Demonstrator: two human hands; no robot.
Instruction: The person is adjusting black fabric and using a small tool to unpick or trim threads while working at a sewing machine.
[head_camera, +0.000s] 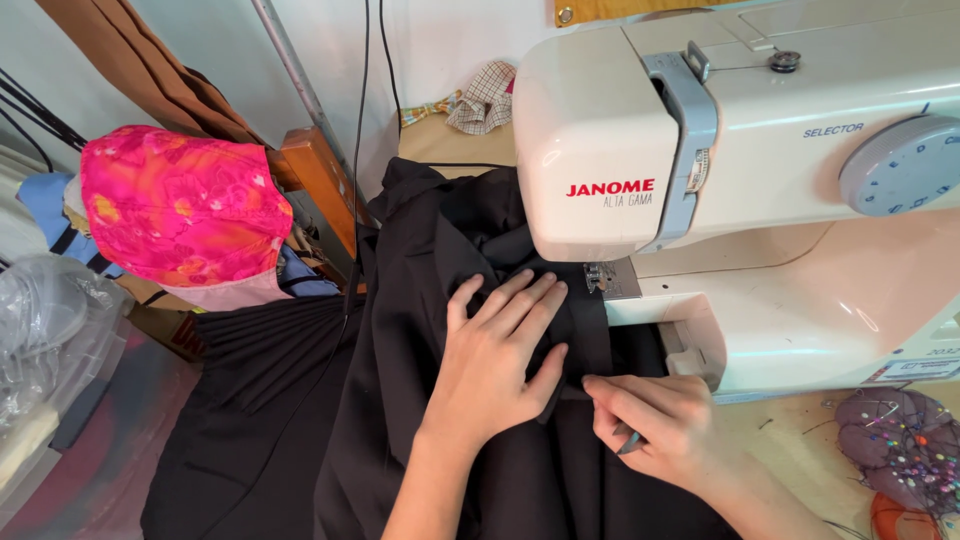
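A black fabric (420, 300) lies under the head of a white sewing machine (740, 170), its folded edge running up to the presser foot (598, 277). My left hand (500, 355) rests flat on the cloth just left of the foot, fingers spread and pointing toward the machine. My right hand (660, 420) pinches the fabric's folded edge in front of the machine bed, and a small dark slim tool shows under its fingers.
A bright pink and orange patterned bundle (180, 205) sits at the left, above pleated black cloth (270, 350). A grey pincushion full of pins (905, 445) is at the lower right. Clear plastic (40, 330) lies at the far left. Fabric scraps (480, 100) rest behind the machine.
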